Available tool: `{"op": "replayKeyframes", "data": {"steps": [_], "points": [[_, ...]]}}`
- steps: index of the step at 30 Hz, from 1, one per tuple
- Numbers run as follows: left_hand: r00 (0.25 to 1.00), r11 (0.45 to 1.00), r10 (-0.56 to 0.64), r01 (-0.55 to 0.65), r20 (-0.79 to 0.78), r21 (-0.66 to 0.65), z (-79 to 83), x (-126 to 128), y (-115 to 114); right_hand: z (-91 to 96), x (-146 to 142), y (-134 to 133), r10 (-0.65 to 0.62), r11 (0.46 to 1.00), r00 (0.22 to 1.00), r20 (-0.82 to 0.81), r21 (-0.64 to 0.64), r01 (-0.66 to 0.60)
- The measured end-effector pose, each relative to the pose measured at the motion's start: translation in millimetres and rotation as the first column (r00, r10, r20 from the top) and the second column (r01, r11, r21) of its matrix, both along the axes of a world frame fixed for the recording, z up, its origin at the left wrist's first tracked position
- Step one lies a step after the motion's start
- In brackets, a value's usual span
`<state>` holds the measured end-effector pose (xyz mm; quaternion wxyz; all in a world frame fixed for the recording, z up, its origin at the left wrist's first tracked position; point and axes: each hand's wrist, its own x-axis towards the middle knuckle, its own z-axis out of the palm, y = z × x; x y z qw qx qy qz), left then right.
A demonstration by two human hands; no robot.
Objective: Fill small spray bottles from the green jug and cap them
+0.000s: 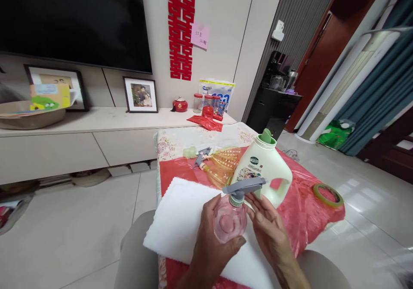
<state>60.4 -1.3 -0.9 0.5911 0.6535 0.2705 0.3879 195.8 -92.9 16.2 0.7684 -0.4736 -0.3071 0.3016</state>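
A pink, see-through spray bottle (228, 220) with a grey trigger head (243, 187) is held over a white towel (180, 220). My left hand (211, 243) wraps round its body from the left and below. On the other side, my right hand (269, 224) has its fingers stretched out beside the bottle's neck, under the nozzle. Whether its fingertips touch the bottle I cannot tell. Just behind stands a pale green detergent jug (258, 162), uncapped, with something green in its mouth. Amber clear bottles (222, 164) lie to its left, with grey spray heads (201, 156) by them.
Red plastic sheeting (303, 207) covers much of the low table. A roll of tape (328, 195) lies on its right corner. Behind, a cabinet (129, 123) carries lidded glass jars (198, 103), a red pot (180, 104) and framed photos (141, 94).
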Motion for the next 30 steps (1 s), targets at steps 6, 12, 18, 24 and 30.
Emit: {"op": "replayKeyframes", "data": {"steps": [6,12,18,24,30], "points": [[0.996,0.999,-0.038,0.037,-0.081,-0.012,-7.6,-3.9,-5.1,41.2,20.3,-23.8,0.029,0.996,0.983,0.179,-0.091,-0.013],[0.999,0.999,-0.037,0.037,-0.034,-0.011,-23.0,1.9,-8.8,65.2,-5.6,-29.3,0.118,0.974,0.966,0.229,-0.218,-0.067],[0.999,0.999,0.042,-0.041,-0.029,0.020,-27.0,6.0,-7.2,68.2,-20.6,-42.8,0.063,0.929,0.925,0.375,-0.361,0.083],[0.999,1.000,-0.025,0.025,-0.029,0.015,-28.0,3.7,-10.3,68.2,4.1,-49.2,0.053,0.930,0.910,0.411,-0.352,0.105],[0.988,0.985,-0.154,0.155,-0.020,0.078,-36.0,5.5,-15.9,64.7,10.3,-40.2,0.139,0.957,0.942,0.304,-0.286,-0.049]]}}
